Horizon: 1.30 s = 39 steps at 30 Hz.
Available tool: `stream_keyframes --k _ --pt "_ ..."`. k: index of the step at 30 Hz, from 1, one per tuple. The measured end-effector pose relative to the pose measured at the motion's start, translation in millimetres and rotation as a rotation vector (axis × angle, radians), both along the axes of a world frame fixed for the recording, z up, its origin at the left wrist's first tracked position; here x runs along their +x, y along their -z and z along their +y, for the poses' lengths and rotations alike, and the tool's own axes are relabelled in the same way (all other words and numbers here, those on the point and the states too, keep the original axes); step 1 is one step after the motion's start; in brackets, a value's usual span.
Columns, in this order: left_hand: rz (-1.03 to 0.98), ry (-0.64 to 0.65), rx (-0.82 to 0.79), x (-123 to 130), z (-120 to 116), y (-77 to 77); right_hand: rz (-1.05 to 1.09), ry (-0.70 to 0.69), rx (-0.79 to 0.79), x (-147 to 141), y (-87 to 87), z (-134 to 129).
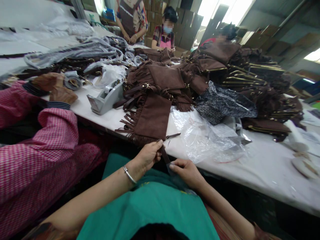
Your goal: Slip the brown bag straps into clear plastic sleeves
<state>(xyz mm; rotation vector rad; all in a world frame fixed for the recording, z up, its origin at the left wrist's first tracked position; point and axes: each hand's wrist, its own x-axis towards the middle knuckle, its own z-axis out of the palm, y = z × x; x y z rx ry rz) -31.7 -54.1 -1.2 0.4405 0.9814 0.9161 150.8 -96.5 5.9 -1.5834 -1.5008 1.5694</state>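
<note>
Between my hands runs a dark brown strap (164, 155), just off the table's front edge. My left hand (148, 156), with a silver bangle at the wrist, pinches its upper end. Lower down, my right hand (186, 171) closes on the strap, where a piece of clear plastic hangs over it. Right in front of me a brown fringed bag (154, 116) lies flat on the table, its fringe spread to the left. A short zipper pull (173, 135) sticks out from its lower right corner.
Behind lie piles of brown bags (250, 76) and plastic-wrapped straps (75, 53). A grey tape dispenser (105, 98) stands left, clear plastic film (212, 140) lies right. Close on my left works a person in a pink checked sleeve (58, 126); other people are across the table (270, 166).
</note>
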Motion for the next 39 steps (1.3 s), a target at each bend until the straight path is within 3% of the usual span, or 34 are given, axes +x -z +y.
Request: stream_keyframes --k 5,9,14,19,28,34,39 --pt "0.04 0.114 -0.011 17 -23 16.4 -0.005 0.024 -0.075 -2 7.5 4" --pt "0.008 0.226 -0.107 12 -33 20.6 -0.055 0.012 -0.102 10 6.3 0" --pt "-0.058 0.111 -0.194 7 -19 19.0 -0.108 0.008 -0.112 22 6.0 -4" --pt "-0.025 0.004 -0.164 13 -7 22.7 -0.129 0.042 -0.132 13 9.8 3" --pt "0.066 0.006 -0.1 17 -8 36.0 -0.095 0.127 -0.032 -9 18.7 34" --pt "0.2 0.022 -0.015 19 -11 36.6 -0.332 0.023 0.07 -18 18.1 52" --pt "0.166 0.089 -0.027 12 -22 43.2 -0.493 -0.011 0.182 -21 16.3 62"
